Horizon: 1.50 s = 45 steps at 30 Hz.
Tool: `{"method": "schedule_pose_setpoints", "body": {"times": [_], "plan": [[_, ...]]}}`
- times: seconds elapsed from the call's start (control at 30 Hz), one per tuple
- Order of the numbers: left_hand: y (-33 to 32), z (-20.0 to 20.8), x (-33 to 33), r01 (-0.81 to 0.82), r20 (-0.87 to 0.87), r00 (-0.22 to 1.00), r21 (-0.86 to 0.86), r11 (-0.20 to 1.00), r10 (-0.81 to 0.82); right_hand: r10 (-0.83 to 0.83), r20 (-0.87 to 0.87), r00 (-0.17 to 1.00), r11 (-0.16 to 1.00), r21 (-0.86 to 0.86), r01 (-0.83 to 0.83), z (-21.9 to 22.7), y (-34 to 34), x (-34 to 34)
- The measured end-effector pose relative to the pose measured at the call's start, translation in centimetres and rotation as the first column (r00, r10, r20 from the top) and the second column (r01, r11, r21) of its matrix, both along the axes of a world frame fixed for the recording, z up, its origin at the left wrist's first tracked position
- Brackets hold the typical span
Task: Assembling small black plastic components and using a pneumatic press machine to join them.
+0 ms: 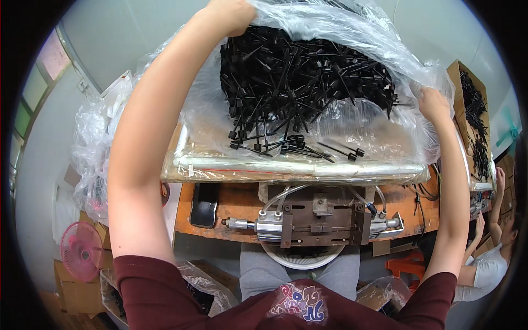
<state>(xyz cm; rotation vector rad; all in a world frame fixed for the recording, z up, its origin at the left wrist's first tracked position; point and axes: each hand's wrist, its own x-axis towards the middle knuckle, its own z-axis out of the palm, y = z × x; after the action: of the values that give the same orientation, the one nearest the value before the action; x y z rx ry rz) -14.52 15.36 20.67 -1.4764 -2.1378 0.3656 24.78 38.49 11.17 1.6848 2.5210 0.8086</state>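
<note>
A large clear plastic bag (404,52) lies spread over a taped tray (297,169) in front of me. My left hand (234,15) is closed on the bag's edge at the upper left, partly cut off by the picture's top. My right hand (434,104) grips the opposite edge at the right, its fingers partly hidden by the film. Between my hands, a heap of black plastic pieces (308,71) with thin stems and blocky heads fills the bag's mouth. Several loose ones (297,144) lie on the plastic near the tray's front edge.
Below the tray, a metal fixture with air cylinders (322,225) sits on the wooden bench (236,234). A black phone (204,204) lies left of it. A carton (456,82) of black pieces stands right, near another person (487,269). A pink fan (81,250) stands lower left.
</note>
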Motion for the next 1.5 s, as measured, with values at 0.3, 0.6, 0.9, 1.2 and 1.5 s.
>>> {"method": "schedule_pose_setpoints", "body": {"times": [0.3,0.6,0.9,1.2,1.5], "plan": [[-7.8,-5.2,10.0,0.513,-0.327,0.834,0.166,0.842,-0.444,0.741,-0.569,0.356,0.488,0.093,-0.868,-6.0,-17.5,-5.9],[-15.5,-12.5,14.7,0.739,-0.144,0.640,0.384,0.554,-0.754,0.559,-0.573,0.600,0.653,-0.141,-0.744,-11.1,-20.2,-8.5],[-9.8,-20.0,10.9,0.252,0.602,0.678,0.348,0.903,-0.421,0.612,-0.652,0.448,0.468,-0.158,-0.870,-11.1,-19.9,-8.0],[-8.5,-19.2,11.6,0.267,0.599,0.710,0.259,0.928,-0.371,0.743,-0.638,0.204,0.446,0.243,-0.862,-13.7,-20.0,-7.4],[-8.7,-18.8,12.1,0.413,0.495,0.686,0.339,0.846,-0.533,0.676,-0.735,0.058,0.455,0.355,-0.817,-13.7,-20.3,-6.6]]}}
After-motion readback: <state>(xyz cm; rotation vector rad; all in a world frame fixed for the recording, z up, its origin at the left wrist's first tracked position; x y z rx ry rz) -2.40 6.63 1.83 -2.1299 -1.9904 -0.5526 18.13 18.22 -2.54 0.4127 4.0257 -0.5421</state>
